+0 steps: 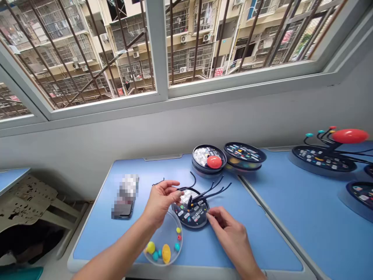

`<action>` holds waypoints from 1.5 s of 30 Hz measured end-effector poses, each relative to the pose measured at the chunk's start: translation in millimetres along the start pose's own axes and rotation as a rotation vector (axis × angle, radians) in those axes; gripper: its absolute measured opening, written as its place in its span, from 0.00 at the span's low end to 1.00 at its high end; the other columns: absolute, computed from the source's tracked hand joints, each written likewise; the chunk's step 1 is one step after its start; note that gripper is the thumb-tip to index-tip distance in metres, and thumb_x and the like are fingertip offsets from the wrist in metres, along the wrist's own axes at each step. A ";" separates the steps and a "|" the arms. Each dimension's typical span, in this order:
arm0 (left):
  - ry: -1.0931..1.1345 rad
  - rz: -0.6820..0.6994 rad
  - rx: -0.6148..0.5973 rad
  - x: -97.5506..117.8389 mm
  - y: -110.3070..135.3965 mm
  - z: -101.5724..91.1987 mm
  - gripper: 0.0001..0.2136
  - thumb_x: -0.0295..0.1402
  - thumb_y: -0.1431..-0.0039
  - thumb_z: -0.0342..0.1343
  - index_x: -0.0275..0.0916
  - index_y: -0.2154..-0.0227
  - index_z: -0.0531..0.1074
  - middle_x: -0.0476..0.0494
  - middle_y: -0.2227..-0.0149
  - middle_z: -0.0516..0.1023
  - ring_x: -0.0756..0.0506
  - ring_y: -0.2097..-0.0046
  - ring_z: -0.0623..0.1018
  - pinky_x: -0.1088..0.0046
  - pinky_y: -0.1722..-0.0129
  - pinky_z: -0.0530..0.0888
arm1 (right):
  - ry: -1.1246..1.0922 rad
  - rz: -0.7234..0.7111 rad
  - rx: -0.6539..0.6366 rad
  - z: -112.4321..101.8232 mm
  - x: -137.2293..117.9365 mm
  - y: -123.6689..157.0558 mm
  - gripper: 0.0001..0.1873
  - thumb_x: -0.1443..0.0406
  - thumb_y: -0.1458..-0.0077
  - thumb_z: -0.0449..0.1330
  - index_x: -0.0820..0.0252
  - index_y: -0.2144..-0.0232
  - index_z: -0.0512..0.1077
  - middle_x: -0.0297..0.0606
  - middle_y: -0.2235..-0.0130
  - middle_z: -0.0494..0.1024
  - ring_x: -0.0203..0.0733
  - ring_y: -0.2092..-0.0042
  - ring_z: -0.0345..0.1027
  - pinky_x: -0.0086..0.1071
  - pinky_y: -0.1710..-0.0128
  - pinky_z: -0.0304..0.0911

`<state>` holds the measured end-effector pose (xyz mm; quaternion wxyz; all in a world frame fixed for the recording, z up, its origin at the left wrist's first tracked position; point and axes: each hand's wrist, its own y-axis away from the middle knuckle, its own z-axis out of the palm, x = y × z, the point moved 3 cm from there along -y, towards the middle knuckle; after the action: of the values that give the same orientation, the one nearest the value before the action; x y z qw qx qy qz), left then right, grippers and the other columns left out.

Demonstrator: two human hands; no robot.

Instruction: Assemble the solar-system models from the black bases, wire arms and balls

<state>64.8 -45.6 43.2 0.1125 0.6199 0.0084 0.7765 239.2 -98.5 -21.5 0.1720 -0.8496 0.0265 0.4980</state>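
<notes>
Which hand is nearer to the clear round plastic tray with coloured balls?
Left. The left hand sits just beyond the clear round plastic tray; the right hand is farther away, to its right.

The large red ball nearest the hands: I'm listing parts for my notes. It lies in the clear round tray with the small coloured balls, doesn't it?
Not quite: the large red ball lies in the round black tin among white pieces, not in the clear round tray. The small coloured balls are in that tray, as the head view shows.
</notes>
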 end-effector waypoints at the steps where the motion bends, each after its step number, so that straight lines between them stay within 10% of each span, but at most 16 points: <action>1: -0.024 0.006 0.016 1.2 -0.7 -1.7 0.14 0.32 0.64 0.66 0.33 0.71 0.73 0.50 0.80 0.72 0.52 0.77 0.70 0.75 0.75 0.67 | -0.003 -0.003 0.001 -0.1 -0.9 0.1 0.11 0.58 0.49 0.53 0.57 0.77 0.67 0.31 0.80 0.71 0.36 0.79 0.64 0.25 0.79 0.61; 17: -0.580 0.229 0.135 -3.5 -6.6 24.3 0.02 0.27 0.61 0.60 0.37 0.80 0.74 0.50 0.78 0.70 0.51 0.75 0.66 0.75 0.73 0.65 | -0.087 -0.024 -0.013 0.7 -14.8 -8.2 0.11 0.61 0.47 0.51 0.58 0.71 0.71 0.35 0.75 0.76 0.38 0.76 0.68 0.28 0.75 0.64; 45: -0.731 0.207 0.118 -10.1 -12.7 28.0 0.03 0.24 0.60 0.59 0.36 0.80 0.72 0.53 0.80 0.67 0.52 0.77 0.65 0.76 0.75 0.63 | -0.077 -0.082 -0.050 12.5 -13.4 -11.0 0.12 0.64 0.47 0.50 0.58 0.72 0.73 0.36 0.74 0.78 0.39 0.75 0.71 0.28 0.74 0.65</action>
<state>96.0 -38.6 38.0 -0.0071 0.8590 -0.0502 0.5095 224.4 -85.9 -12.7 0.1720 -0.8342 -0.0272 0.5233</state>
